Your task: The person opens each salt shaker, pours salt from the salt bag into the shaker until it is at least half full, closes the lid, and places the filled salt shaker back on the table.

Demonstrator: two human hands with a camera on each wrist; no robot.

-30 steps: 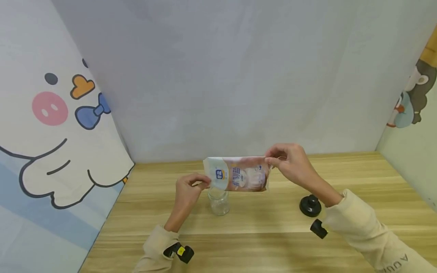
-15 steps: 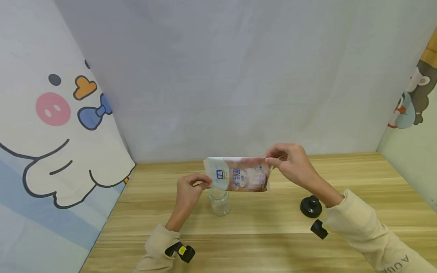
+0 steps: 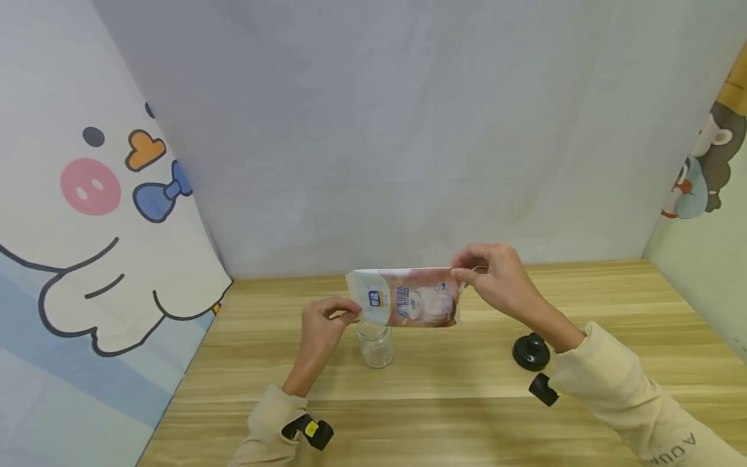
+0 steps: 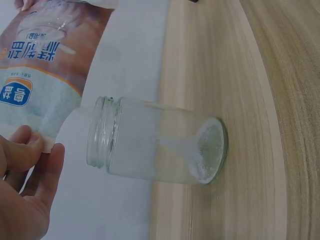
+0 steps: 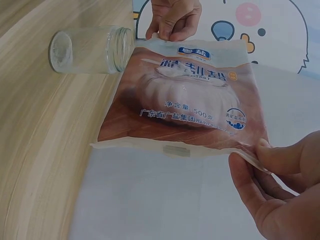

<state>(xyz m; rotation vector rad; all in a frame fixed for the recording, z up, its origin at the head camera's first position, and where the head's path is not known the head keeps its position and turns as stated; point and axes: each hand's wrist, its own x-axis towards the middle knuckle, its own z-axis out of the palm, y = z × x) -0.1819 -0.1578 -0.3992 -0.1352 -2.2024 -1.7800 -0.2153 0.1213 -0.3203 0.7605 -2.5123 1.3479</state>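
Observation:
A printed pink and pale blue bag (image 3: 417, 298) is held sideways above the table. My left hand (image 3: 322, 331) pinches its lower left corner, at the pale end. At the upper right corner, my right hand (image 3: 503, 279) pinches the bag between thumb and fingers. A clear glass jar (image 3: 376, 349) stands upright and lidless under the bag's left end. In the left wrist view, a white stream falls from the bag's corner into the jar (image 4: 165, 142), where white grains lie on the bottom. The right wrist view shows the bag's front (image 5: 185, 100) with the jar (image 5: 90, 50) beside it.
A black round lid with a knob (image 3: 531, 352) lies on the wooden table (image 3: 455, 415), near my right sleeve. Behind the table hangs a pale grey cloth (image 3: 408, 143). Cartoon-printed panels stand at the left (image 3: 87, 272) and right (image 3: 694, 188).
My right hand and the bag's upper edge have shifted very slightly to the left. Both hands keep their pinch on the bag, and the jar stands where it was.

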